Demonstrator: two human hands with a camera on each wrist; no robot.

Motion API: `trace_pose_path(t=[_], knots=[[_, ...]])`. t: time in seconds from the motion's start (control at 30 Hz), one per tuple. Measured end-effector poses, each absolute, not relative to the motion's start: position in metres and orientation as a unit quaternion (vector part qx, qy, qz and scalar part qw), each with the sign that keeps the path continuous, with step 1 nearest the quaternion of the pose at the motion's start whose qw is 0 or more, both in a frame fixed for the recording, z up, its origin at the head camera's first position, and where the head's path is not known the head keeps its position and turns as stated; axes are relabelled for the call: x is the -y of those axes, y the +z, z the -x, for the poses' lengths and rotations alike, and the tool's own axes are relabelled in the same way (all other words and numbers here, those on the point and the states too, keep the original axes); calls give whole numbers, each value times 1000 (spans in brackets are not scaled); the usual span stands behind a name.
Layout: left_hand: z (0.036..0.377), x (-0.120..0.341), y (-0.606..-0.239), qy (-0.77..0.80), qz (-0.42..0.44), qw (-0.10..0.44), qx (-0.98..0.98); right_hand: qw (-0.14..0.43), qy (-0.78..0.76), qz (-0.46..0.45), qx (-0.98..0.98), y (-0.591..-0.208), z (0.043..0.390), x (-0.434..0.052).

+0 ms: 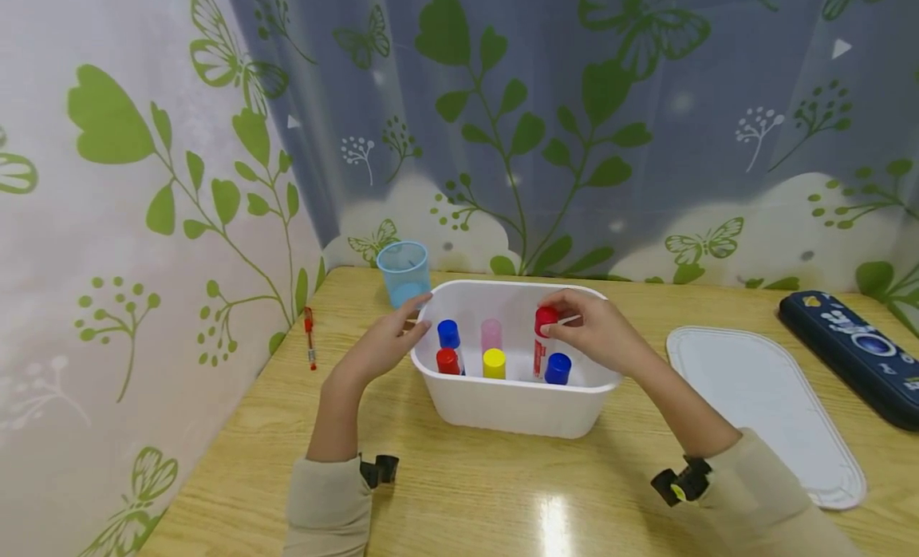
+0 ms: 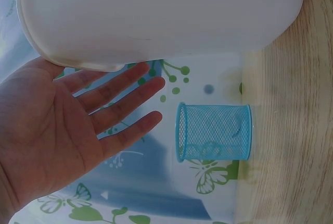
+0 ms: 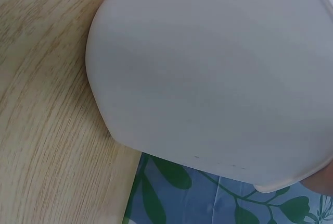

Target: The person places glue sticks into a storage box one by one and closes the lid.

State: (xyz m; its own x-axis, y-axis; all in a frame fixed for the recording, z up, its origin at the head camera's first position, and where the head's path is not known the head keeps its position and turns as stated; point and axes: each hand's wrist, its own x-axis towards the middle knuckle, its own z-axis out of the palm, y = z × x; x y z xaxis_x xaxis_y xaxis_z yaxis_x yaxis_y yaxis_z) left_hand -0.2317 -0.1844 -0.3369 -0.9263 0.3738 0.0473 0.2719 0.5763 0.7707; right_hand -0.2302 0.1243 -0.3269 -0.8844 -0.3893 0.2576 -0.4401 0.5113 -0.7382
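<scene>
A white plastic bin (image 1: pixel 517 409) stands on the table with several thick capped sticks upright in it, seemingly markers. My right hand (image 1: pixel 592 329) reaches over the bin's right end and pinches a red-capped marker (image 1: pixel 542 353) near its cap, between thumb and fingers. Beside it is a blue-capped marker (image 1: pixel 558 369). Yellow (image 1: pixel 494 363), pink (image 1: pixel 491 333), red (image 1: pixel 448 361) and blue (image 1: pixel 448 333) tops show farther left. At the left rim rests my left hand (image 1: pixel 380 341); in the left wrist view its fingers (image 2: pixel 122 109) extend straight along the outside.
Behind the bin's left end stands a blue mesh cup (image 1: pixel 404 274). A red pen (image 1: pixel 309 337) lies near the table's left edge. On the right are a white lid-like tray (image 1: pixel 761 405) and a dark pencil case (image 1: pixel 854 353). A patterned curtain (image 1: pixel 546 142) hangs behind the table.
</scene>
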Motion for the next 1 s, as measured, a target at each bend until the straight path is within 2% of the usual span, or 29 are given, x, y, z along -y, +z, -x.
trace_pose_path(t=[1.0], knots=[[232,184,-337,416,-180,60,-889,23,346,-285,894,-329,229,-122]])
